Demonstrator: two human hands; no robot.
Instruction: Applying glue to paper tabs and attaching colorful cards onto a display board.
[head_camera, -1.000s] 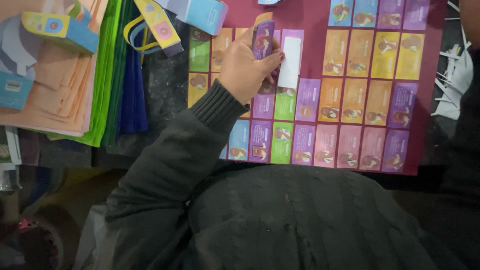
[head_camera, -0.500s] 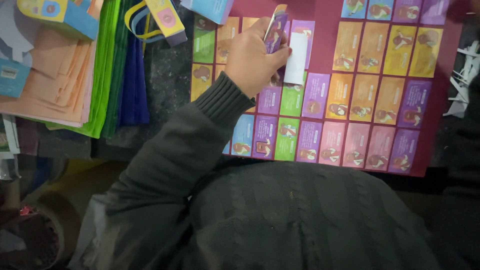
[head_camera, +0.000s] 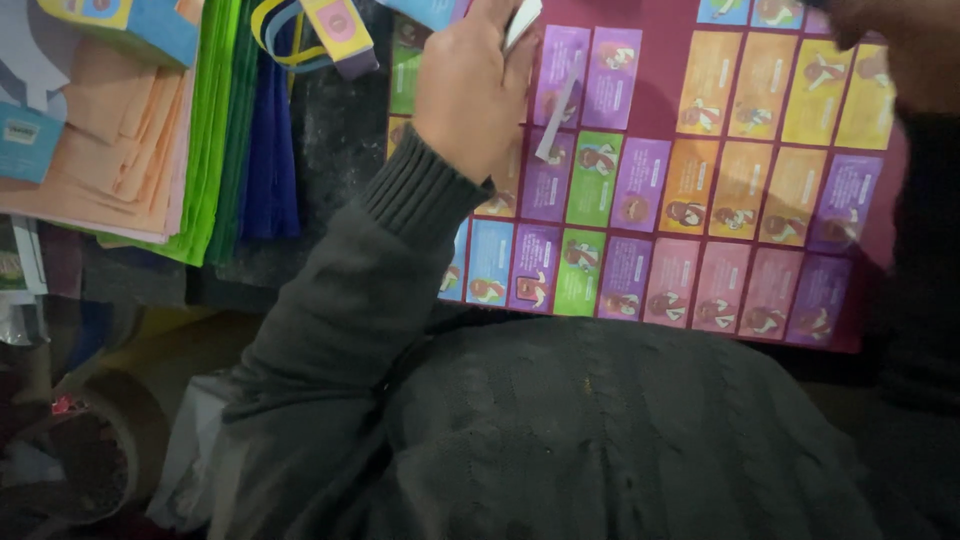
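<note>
Left hand is up over the top-left of the maroon sticker sheet, fingers pinched on a small white slip at the frame's top edge. Sheet lies flat on the dark table, rows of coloured stickers facing up. Right hand is a blur at top right; can't tell its grip. Stack of coloured paper sits left.

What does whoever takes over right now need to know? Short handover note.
Left hand: over the top left of the card board, pinching a white slip.
Right hand: blurred at the top right corner; grip cannot be told.
Done: most of the board carries coloured picture cards in rows.
Left: a bare dark red strip in the upper middle.
Paper stack and green and blue sheets lie to the left.
</note>
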